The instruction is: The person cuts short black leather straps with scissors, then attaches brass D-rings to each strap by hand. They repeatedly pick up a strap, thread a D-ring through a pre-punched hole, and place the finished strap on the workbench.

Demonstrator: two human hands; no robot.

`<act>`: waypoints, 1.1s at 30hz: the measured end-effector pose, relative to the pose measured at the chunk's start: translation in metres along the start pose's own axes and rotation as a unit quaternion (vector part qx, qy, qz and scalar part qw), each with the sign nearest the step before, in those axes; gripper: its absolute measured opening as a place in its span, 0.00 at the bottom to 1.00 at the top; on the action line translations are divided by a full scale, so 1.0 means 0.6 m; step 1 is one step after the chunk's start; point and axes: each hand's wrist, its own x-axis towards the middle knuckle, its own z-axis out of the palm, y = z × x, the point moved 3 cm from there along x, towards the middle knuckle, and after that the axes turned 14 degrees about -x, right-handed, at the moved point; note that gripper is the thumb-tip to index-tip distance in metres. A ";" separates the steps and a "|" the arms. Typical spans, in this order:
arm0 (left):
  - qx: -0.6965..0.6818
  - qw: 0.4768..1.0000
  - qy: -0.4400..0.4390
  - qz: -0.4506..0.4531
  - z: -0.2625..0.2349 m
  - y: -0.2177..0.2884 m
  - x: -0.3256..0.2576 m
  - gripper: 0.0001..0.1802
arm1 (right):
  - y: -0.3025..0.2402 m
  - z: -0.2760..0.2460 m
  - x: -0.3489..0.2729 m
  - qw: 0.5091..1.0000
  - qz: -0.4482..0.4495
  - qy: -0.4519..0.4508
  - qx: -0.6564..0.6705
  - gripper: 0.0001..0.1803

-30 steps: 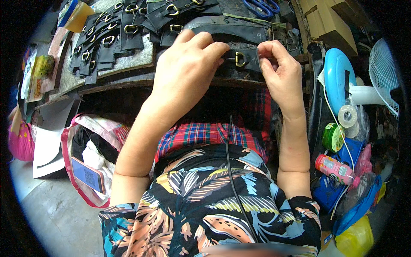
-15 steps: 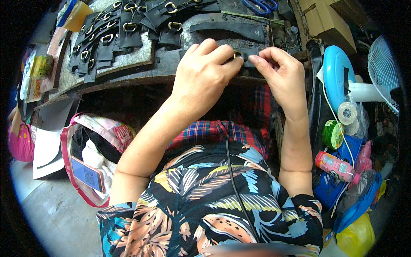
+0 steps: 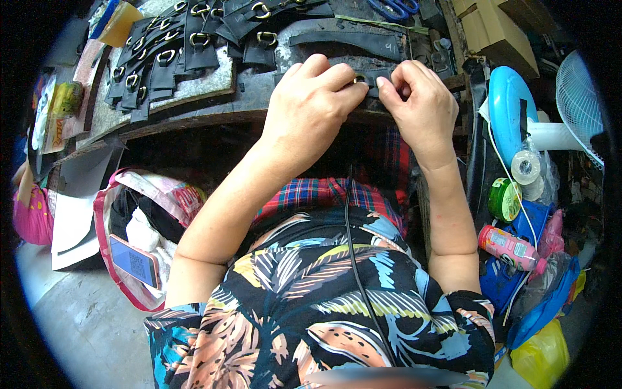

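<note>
The fingers [image 3: 363, 87] of my left hand [image 3: 311, 107] and right hand [image 3: 414, 104] are pinched together on a black strap [image 3: 379, 79] with a brass ring at the bench [image 3: 194, 120] edge — I judge I'm mid-way fitting the ring, and next must press the fold flat. Finished ringed straps [image 3: 175, 55] crowd the upper left, scissors [image 3: 395, 8] lie beyond — nothing blocks my hands.

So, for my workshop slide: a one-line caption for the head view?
Both hands, left hand and right hand, pinch a black strap at the workbench edge.
</note>
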 end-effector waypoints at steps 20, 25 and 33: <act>0.040 0.992 0.060 -0.101 -0.067 -0.026 -0.037 0.16 | -0.025 0.001 0.010 0.984 -0.138 0.064 0.097 0.17; 0.033 0.992 0.054 -0.107 -0.068 -0.026 -0.038 0.15 | -0.028 0.007 0.003 0.990 -0.098 0.043 0.093 0.16; 0.076 0.993 0.087 -0.024 -0.080 -0.020 -0.053 0.19 | -0.028 -0.008 -0.015 0.983 -0.114 0.123 0.068 0.16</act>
